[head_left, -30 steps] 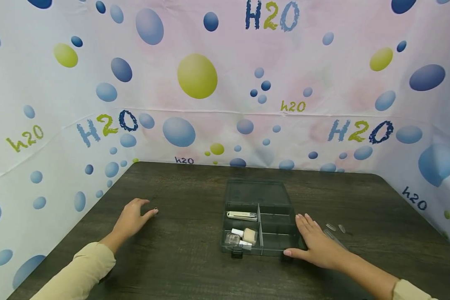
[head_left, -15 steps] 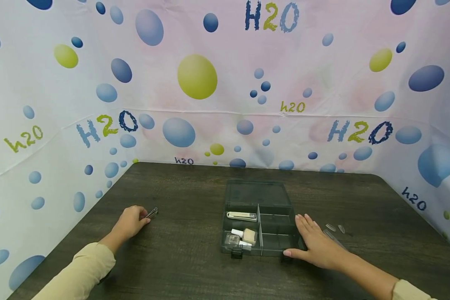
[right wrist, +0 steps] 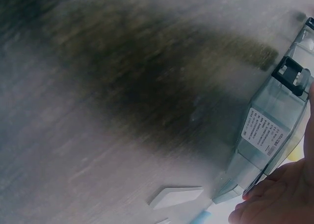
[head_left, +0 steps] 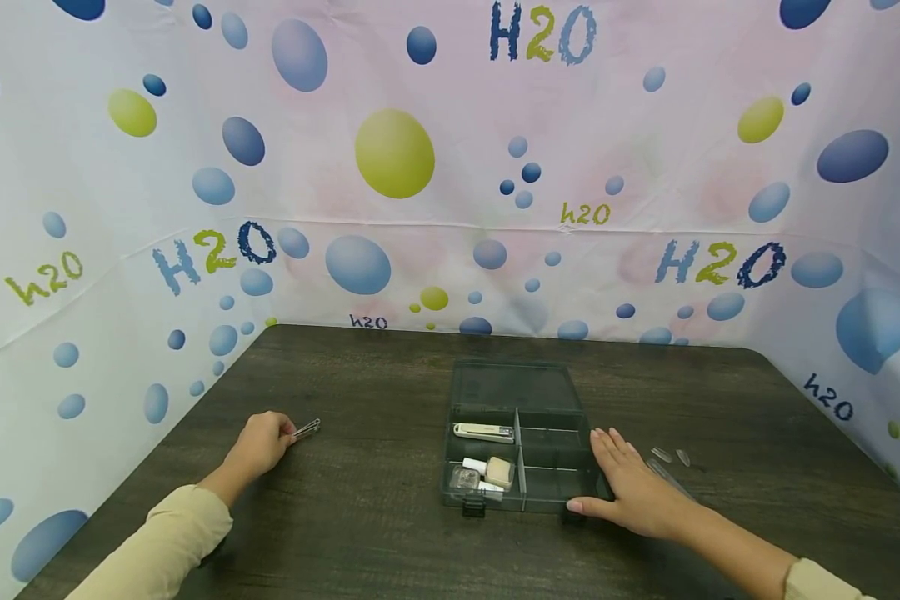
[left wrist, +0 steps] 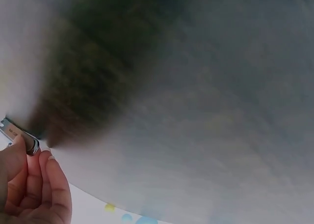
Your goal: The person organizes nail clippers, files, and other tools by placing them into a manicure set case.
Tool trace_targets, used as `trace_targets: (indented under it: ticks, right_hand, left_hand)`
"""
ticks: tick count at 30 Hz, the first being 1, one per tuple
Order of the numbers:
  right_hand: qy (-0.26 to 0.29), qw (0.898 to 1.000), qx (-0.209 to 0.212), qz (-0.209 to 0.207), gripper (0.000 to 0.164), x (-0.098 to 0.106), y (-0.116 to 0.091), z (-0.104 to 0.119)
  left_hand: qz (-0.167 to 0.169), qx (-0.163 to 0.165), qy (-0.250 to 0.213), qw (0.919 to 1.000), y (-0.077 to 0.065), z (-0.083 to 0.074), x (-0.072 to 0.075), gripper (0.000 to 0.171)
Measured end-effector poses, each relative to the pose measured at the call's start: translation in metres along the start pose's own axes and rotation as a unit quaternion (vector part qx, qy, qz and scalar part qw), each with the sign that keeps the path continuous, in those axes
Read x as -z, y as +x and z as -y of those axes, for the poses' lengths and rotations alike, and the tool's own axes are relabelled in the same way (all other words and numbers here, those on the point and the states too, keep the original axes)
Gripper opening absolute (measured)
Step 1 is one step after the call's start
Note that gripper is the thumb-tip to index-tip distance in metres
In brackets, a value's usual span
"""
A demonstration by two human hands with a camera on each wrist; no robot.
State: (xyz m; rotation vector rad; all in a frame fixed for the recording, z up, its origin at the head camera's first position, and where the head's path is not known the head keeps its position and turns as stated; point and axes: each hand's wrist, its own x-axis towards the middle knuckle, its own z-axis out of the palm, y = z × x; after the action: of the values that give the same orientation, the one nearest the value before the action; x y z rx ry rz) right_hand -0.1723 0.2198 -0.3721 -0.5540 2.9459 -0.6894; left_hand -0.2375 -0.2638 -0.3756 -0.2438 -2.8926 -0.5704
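Observation:
Between thumb and fingers, my left hand [head_left: 261, 443] pinches a small silver nail clipper [head_left: 307, 428] over the left part of the table. The left wrist view shows this nail clipper [left wrist: 20, 135] with faint engraved marks. My right hand [head_left: 640, 493] rests with straight fingers along the right side of a dark see-through organizer box [head_left: 523, 492], its thumb at the front corner. The box's lid [head_left: 516, 385] lies open to the back. Inside, a cream nail clipper [head_left: 483, 432] occupies the back left compartment. Nail polish bottles [head_left: 499, 472] fill the front left one.
Right of the box, two small clear pieces [head_left: 682, 457] lie on the dark wooden table [head_left: 390, 533]. A longer clear strip [head_left: 669, 477] is partly behind my right hand. A white printed sheet [head_left: 450, 167] surrounds the table at the back and sides.
My left hand went from spread fingers to pinching the silver nail clipper, which then swung to point more to the right. The right hand and box stayed put.

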Motion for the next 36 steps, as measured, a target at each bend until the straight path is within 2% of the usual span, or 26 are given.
trace_targets:
  ticks: [8,18,28,36]
  right_hand:
    - [0.000,1.000,-0.002,0.000,0.107,-0.001,0.000,0.000]
    - [-0.012,1.000,-0.001,-0.003,0.107,-0.002,0.001,0.000]
    - [-0.010,1.000,0.000,-0.002,0.107,-0.002,0.001,0.000]
    - [-0.012,1.000,0.000,-0.005,0.107,-0.001,0.001,-0.001]
  left_hand:
    - [0.005,0.003,-0.003,1.0000,0.002,0.000,0.001,0.011]
    - [-0.022,-0.018,-0.030,0.9991,0.004,0.002,0.004,0.010]
    - [-0.032,-0.015,-0.050,0.9981,0.005,-0.007,0.009,0.008]
    - [-0.051,-0.024,-0.067,0.9961,0.005,-0.024,0.005,0.007]
